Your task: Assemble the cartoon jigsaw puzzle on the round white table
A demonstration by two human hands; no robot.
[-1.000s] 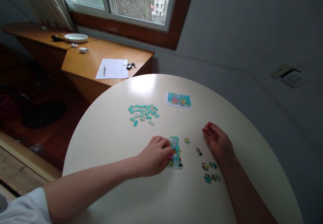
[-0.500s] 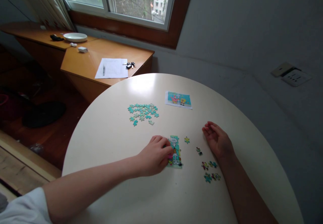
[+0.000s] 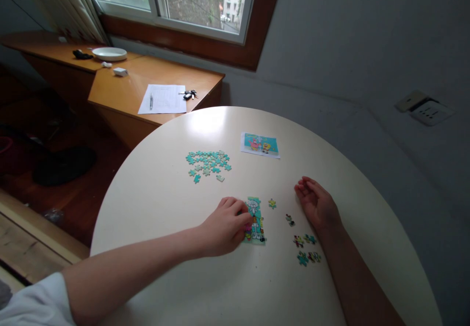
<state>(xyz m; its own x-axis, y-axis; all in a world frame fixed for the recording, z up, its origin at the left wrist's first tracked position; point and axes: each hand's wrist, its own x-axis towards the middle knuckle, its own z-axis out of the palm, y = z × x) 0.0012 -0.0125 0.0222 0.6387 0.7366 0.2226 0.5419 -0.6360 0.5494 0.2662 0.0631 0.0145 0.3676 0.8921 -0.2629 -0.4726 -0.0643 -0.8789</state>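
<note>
My left hand (image 3: 228,224) is closed, its bent fingers over the left side of a partly joined jigsaw puzzle (image 3: 254,228). The puzzle shows a pale cartoon figure on turquoise, with some pink beside the fingertips. The fingers cover its left part, and any loose piece under them is hidden. My right hand (image 3: 318,204) rests on its side on the table, loosely curled and open, with nothing visible in it. Nearby are a yellow puzzle piece (image 3: 272,203), a dark piece (image 3: 290,220) and several more loose pieces (image 3: 303,258) beside the right wrist.
A pile of turquoise puzzle pieces (image 3: 207,160) lies on the round white table (image 3: 157,198). Behind the puzzle is a printed picture (image 3: 261,145) of cartoon figures. A wooden desk (image 3: 157,71) beyond bears a paper sheet (image 3: 165,100), keys (image 3: 189,95) and a white plate (image 3: 109,54).
</note>
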